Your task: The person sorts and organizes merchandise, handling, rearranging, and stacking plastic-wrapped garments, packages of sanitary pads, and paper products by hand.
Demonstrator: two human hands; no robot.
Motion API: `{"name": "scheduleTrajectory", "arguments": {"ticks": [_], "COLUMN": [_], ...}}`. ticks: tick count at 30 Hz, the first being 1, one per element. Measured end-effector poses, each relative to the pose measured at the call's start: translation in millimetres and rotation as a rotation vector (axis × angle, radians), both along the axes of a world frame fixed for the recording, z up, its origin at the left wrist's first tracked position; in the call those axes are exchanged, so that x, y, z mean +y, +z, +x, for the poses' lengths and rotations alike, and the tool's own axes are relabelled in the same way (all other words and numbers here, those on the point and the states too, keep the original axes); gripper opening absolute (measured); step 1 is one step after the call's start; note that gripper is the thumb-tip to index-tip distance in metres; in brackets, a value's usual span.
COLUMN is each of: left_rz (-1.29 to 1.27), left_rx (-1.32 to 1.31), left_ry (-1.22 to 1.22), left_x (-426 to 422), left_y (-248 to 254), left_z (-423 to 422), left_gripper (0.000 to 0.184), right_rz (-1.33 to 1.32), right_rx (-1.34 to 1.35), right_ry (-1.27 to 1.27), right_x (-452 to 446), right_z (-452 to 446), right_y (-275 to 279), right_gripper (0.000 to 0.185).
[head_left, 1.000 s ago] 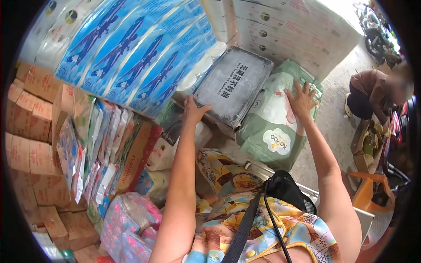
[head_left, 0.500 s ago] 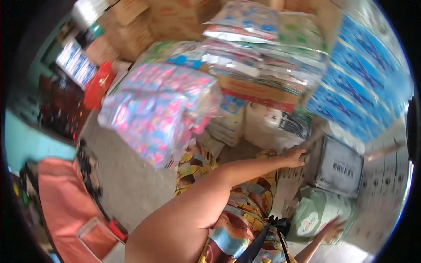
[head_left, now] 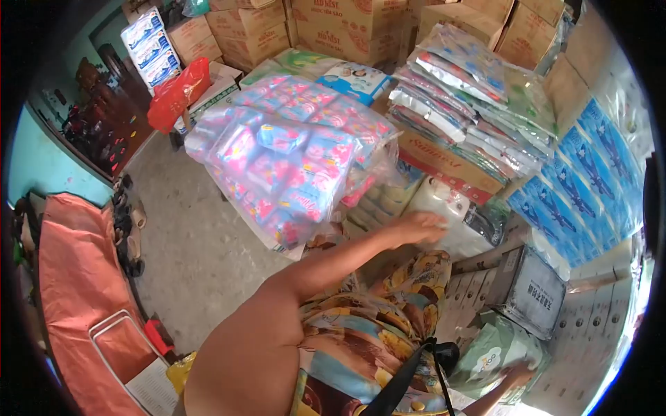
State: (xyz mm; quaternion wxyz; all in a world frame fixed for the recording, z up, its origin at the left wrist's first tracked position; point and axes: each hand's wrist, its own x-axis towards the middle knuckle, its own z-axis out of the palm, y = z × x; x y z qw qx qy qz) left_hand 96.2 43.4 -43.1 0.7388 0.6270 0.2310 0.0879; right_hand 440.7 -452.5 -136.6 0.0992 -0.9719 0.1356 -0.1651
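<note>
My left hand [head_left: 420, 229] reaches out past my knee, its stretched fingers a little blurred. It hovers near a clear plastic bag of white goods [head_left: 447, 204] and appears to hold nothing. My right hand [head_left: 519, 378] lies on the side of a green plastic-wrapped pack [head_left: 494, 353] at lower right, fingers spread against it; part of that hand is hard to make out. Right behind the green pack leans a grey box [head_left: 531, 291] with dark printed characters. A pink and blue bundle of wrapped packs [head_left: 291, 152] sits ahead, left of my left hand.
A stack of flat plastic packages [head_left: 472, 97] rests on a Sunnest carton [head_left: 451, 163]. Blue-wrapped packs [head_left: 572, 187] and grey cartons [head_left: 596, 315] line the right. Brown cartons [head_left: 347, 28] stand behind. Shoes [head_left: 128, 236] and an orange cover [head_left: 76, 270] are at left.
My left hand has moved left and away from the grey box, toward the clear bag. My right hand stays on the green pack. The whole view has shifted.
</note>
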Motion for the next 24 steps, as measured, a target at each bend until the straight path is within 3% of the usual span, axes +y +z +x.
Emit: {"name": "scheduleTrajectory", "arguments": {"ticks": [2, 3, 5, 9, 10, 12, 14, 15, 16, 18, 19, 20, 22, 24], "left_rz": [-0.120, -0.126, -0.139, -0.153, -0.120, -0.137, 0.188, 0.297, 0.391, 0.508, 0.520, 0.547, 0.050, 0.014], "left_rx": [0.085, 0.084, 0.065, -0.157, -0.275, -0.455, -0.412, -0.409, -0.421, -0.455, -0.484, -0.482, -0.648, -0.628], "left_ry": [0.043, 0.044, 0.055, 0.075, 0.113, 0.323, 0.709, 0.953, 1.210, 1.598, 1.734, 1.707, 1.617, 1.554], "left_x": [-16, -23, -29, -36, -36, -36, -34, -32, -25, -1, 13, 20, 23, 21], "left_y": [2, 3, 11, 34, 41, 68, 87, 93, 93, 85, 78, 70, 54, 49], "left_z": [-37, -54, -85, -129, -138, -160, -189, -202, -212, -238, -254, -270, -293, -287], "left_gripper": [0.054, 0.056, 0.057, 0.049, 0.046, 0.041, 0.030, 0.026, 0.026, 0.031, 0.036, 0.036, 0.051, 0.060], "right_rz": [-0.029, 0.092, 0.181, 0.707, 0.643, 0.841, 0.877, 1.071, 1.265, 1.402, 1.305, 1.208, 1.165, 1.097], "right_rx": [-0.363, -0.475, -0.460, -0.163, -0.173, 0.147, 0.347, 0.571, 0.806, 1.043, 1.083, 1.119, 1.142, 1.152], "right_ry": [0.281, 0.471, 0.699, 1.195, 1.276, 1.475, 1.614, 1.607, 1.572, 1.597, 1.597, 1.588, 1.660, 1.729], "right_x": [36, 65, 153, 305, 341, 405, 456, 477, 495, 514, 527, 538, 548, 556], "right_z": [1, 1, -39, -83, -99, -136, -185, -211, -239, -288, -304, -317, -338, -351], "right_y": [6, 20, 76, 128, 136, 146, 156, 157, 158, 165, 164, 162, 168, 172], "right_gripper": [0.046, 0.037, 0.032, 0.023, 0.024, 0.023, 0.022, 0.022, 0.022, 0.029, 0.034, 0.039, 0.045, 0.052]}}
